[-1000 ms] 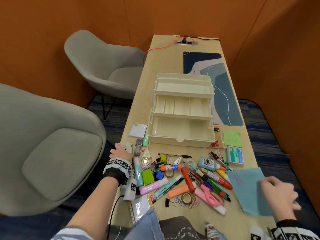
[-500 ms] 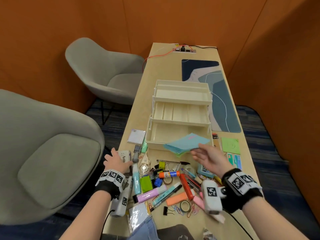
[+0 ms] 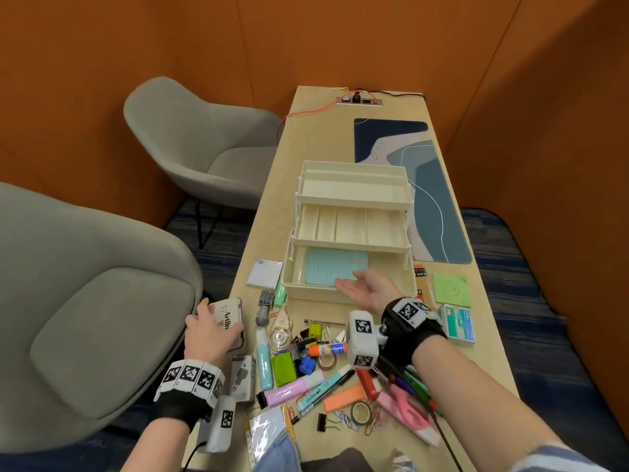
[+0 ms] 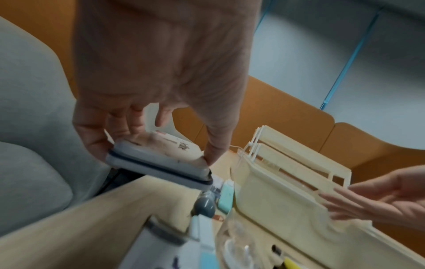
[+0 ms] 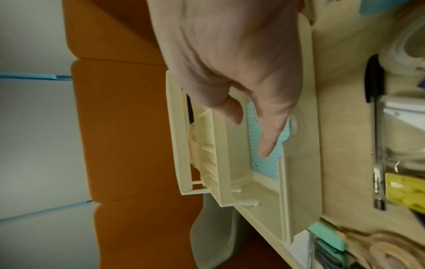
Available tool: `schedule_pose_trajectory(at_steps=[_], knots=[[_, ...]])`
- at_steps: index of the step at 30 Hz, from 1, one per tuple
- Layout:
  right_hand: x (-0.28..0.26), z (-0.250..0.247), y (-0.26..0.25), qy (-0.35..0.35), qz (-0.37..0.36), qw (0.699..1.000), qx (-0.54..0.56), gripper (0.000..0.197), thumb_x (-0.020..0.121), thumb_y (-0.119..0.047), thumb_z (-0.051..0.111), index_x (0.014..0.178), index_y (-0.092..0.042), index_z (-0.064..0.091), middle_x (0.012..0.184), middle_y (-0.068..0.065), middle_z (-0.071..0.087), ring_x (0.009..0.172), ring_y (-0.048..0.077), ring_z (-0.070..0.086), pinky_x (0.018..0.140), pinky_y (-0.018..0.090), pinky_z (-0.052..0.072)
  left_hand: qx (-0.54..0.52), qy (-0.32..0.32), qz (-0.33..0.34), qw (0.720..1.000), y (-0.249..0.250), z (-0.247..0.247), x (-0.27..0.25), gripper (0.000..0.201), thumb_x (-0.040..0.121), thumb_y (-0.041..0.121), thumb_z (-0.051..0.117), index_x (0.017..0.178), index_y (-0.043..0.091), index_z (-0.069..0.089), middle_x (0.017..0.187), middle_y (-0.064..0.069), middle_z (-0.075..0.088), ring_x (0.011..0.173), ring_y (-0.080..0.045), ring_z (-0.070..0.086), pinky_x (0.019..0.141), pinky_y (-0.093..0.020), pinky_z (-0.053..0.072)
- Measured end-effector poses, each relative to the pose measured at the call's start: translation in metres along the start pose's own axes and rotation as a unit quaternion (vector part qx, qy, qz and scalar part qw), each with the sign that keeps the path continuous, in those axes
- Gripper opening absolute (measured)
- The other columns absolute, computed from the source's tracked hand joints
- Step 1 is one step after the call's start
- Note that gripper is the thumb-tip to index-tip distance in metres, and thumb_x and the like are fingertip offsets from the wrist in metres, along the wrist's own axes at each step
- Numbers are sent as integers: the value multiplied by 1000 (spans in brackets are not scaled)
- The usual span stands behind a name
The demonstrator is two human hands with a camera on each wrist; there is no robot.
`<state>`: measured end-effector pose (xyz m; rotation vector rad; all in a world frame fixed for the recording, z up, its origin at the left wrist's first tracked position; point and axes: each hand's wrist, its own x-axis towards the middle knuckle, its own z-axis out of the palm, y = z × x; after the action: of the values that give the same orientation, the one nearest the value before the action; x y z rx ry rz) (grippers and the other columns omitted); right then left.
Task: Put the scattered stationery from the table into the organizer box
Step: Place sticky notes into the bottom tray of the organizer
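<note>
two hands are in view over the wooden surface (image 3: 490, 338). half a second ago the right hand (image 3: 366, 290) was carrying the blue lined paper (image 3: 335, 269) toward the organizer box (image 3: 350, 229); now that paper lies flat in the box's bottom compartment, and the right hand is released, palm up with fingers (image 5: 268, 132) straight, over the box's near rim and empty. a second ago the same paper was still at the right edge of the surface

the left hand (image 3: 207, 330) has lifted the white case (image 3: 228, 320) it was only resting on earlier; it now grasps the case at the left edge of the surface, thumb on one side and fingers on the other, seen clearly in the left wrist view (image 4: 158, 163). the case's label reads "artlin", the rest hidden

the remaining stationery stays scattered in front of the box: a glue stick (image 3: 328, 349), a purple highlighter (image 3: 292, 390), an orange highlighter (image 3: 343, 398), a pink pair of scissors (image 3: 406, 408). a strip by the box's right corner (image 3: 421, 274) reads "coin". writing on the highlighters is too small to read
</note>
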<state>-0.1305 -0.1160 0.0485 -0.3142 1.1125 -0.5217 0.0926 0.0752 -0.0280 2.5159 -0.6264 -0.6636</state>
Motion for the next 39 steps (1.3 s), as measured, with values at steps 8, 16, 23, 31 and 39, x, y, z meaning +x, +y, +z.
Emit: schedule_pose_trajectory(at_steps=[8,16,23,31,39], knots=[[-34,-99,-3,155,-237,915,-287,24,95,-9,44,114,-9,59,95,12,65,76,20,62,61,28,49,-122,-40,78,989,39,-9,-9,85,77,26,71,145,12,22,130,-5,41,129,-25,28,105,-40,32],[-5,-174,-1,362,-138,714,-584,65,81,-30,66,135,-19,31,126,20,37,115,40,42,97,49,35,-227,-138,114,957,87,1,-39,82,76,37,73,143,19,28,143,-8,34,122,-26,46,98,-39,44],[-2,-181,1,376,-204,742,-517,57,83,-22,63,130,-9,34,122,28,45,108,43,47,93,49,42,-195,-215,145,946,105,7,-51,88,74,29,77,142,29,22,136,-7,39,106,-22,55,55,-16,48],[-41,-167,3,330,-242,894,-181,26,92,-38,43,114,-27,36,111,14,51,88,27,55,74,42,48,95,-213,346,909,169,29,-41,73,84,45,60,145,26,23,134,-6,36,115,-20,49,94,-34,47],[-63,-143,19,219,-267,920,-185,21,99,-32,38,119,-25,39,100,12,51,68,23,53,55,31,44,236,-213,185,930,201,78,8,62,89,43,51,139,16,28,143,-18,25,111,-32,53,91,-42,50]])
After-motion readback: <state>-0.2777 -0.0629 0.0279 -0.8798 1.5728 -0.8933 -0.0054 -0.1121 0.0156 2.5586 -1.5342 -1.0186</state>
